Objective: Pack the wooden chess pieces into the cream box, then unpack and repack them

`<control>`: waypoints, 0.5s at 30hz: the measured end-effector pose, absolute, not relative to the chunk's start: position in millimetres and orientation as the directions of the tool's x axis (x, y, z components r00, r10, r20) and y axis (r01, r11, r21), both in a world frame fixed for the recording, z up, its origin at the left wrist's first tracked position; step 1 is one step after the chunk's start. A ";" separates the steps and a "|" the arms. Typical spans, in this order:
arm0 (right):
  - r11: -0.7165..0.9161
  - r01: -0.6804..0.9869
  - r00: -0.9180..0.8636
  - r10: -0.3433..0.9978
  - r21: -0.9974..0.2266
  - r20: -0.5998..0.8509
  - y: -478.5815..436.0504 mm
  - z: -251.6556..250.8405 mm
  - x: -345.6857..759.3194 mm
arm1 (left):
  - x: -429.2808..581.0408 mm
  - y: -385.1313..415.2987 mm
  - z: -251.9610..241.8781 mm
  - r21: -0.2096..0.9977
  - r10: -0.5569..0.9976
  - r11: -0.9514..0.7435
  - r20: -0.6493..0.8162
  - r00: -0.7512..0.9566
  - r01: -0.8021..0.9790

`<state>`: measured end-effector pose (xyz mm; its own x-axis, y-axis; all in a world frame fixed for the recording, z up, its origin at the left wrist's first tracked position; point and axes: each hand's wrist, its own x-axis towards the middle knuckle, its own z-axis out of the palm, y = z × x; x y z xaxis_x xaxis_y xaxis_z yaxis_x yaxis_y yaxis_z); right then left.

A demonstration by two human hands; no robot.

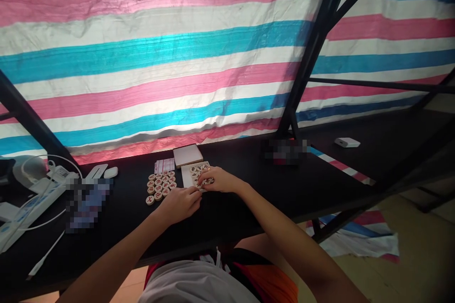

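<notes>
Round wooden pieces with red characters (158,188) stand in rows on the black table, left of an open white box (186,177). Inside the box, toward its right side, lie several pieces with black characters (194,169). My left hand (180,204) is at the box's near edge, its fingers bent together; what they hold, if anything, is hidden. Over the black-marked pieces is my right hand (220,180), fingers curved down onto them and partly covering them. Whether a piece is gripped there cannot be made out.
Behind the box lie a white lid (188,155) and a pink-lined card (164,165). A power strip (33,208) with cables, a white earphone case (111,173) and blurred items are at left. A metal post (302,75) rises behind the table.
</notes>
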<state>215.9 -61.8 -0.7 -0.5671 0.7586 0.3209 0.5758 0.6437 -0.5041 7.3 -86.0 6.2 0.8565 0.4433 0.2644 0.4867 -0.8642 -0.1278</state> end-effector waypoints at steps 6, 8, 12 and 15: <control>0.629 0.571 -0.581 0.764 -0.528 0.281 -57.1 -4.7 219.2 | 7.8 -84.4 3.8 -0.105 0.435 -0.871 0.286 0.854 0.480; 0.626 0.569 -0.575 0.767 -0.534 0.286 -56.7 -6.9 220.5 | 7.9 -84.2 4.2 -0.091 0.439 -0.872 0.287 0.852 0.480; 0.657 0.541 -0.601 0.739 -0.525 0.306 -55.1 -10.0 220.6 | 7.9 -84.4 4.8 -0.074 0.443 -0.873 0.291 0.848 0.482; 0.675 0.552 -0.598 0.729 -0.490 0.332 -52.1 -12.5 218.9 | 7.5 -84.5 4.7 -0.068 0.440 -0.876 0.295 0.849 0.477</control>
<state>218.9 -52.1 -12.5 -0.5983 0.7294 0.3318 0.5516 0.6752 -0.4897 7.5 -84.5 4.7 0.8485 0.4396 0.2946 0.4774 -0.8760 -0.0680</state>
